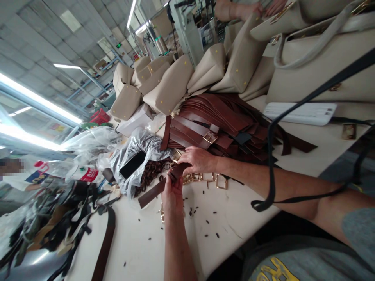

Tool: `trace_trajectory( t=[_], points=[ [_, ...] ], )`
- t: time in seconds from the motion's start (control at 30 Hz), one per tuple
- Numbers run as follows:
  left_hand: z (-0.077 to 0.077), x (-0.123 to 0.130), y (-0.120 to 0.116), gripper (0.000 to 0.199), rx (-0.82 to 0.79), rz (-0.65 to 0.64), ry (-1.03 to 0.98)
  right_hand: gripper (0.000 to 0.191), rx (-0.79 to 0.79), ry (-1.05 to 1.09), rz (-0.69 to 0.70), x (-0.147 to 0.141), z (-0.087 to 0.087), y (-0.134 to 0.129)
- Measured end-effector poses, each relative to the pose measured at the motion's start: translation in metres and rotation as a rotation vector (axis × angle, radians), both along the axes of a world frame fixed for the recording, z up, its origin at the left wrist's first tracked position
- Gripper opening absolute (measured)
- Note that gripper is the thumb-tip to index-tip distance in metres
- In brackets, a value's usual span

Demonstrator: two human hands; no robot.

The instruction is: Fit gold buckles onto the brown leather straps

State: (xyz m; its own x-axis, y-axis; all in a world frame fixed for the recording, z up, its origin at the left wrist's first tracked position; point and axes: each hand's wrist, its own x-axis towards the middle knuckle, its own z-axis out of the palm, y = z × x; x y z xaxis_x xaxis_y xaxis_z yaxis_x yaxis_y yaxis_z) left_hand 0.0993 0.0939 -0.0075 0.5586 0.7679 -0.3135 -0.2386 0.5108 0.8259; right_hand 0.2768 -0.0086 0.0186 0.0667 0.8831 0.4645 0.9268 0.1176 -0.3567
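Observation:
A dark brown leather strap (152, 194) runs between my hands, its flat end pointing down to the left. My left hand (173, 191) closes round its middle from below. On the strap's upper part, the fingers of my right hand (197, 159) are pressed together. Just behind my hands are a heap of small brown leather loops (152, 171) and gold buckles (221, 181). A large fanned pile of reddish-brown straps (211, 113) lies beyond my right hand, with one gold buckle (210, 136) on top.
Beige bags (172, 84) stand behind the strap pile. A black phone (133, 164) rests on plastic wrapping left of the loops. Small black bits and a long dark strap (106, 242) lie on the white table (140, 249). Another person's hands (252, 9) touch a bag at the top.

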Motion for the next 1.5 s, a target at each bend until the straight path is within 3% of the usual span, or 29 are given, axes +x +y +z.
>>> trace_trajectory(
  t=[0.17, 0.4, 0.77, 1.0, 1.17, 1.5],
  points=[
    [0.007, -0.002, -0.002, 0.016, -0.011, 0.068, -0.022, 0.039, -0.026, -0.02, -0.016, 0.007, 0.004, -0.004],
    [0.015, -0.001, -0.006, 0.017, -0.152, 0.055, -0.042, 0.042, -0.046, -0.032, 0.049, 0.001, 0.005, 0.0],
    [0.008, 0.007, -0.012, 0.023, -0.139, 0.006, 0.004, 0.037, -0.087, -0.027, -0.016, -0.008, 0.014, -0.002],
    [0.018, 0.007, -0.014, 0.004, -0.081, 0.251, 0.034, 0.038, 0.004, -0.062, -0.031, -0.014, 0.02, -0.006],
    [0.019, 0.007, -0.015, 0.004, -0.081, 0.279, 0.071, 0.035, 0.006, -0.065, -0.046, -0.016, 0.021, -0.006],
    [0.006, 0.014, -0.024, 0.008, -0.03, 0.077, 0.051, 0.032, -0.009, -0.04, 0.015, -0.027, 0.014, -0.002]
  ],
)
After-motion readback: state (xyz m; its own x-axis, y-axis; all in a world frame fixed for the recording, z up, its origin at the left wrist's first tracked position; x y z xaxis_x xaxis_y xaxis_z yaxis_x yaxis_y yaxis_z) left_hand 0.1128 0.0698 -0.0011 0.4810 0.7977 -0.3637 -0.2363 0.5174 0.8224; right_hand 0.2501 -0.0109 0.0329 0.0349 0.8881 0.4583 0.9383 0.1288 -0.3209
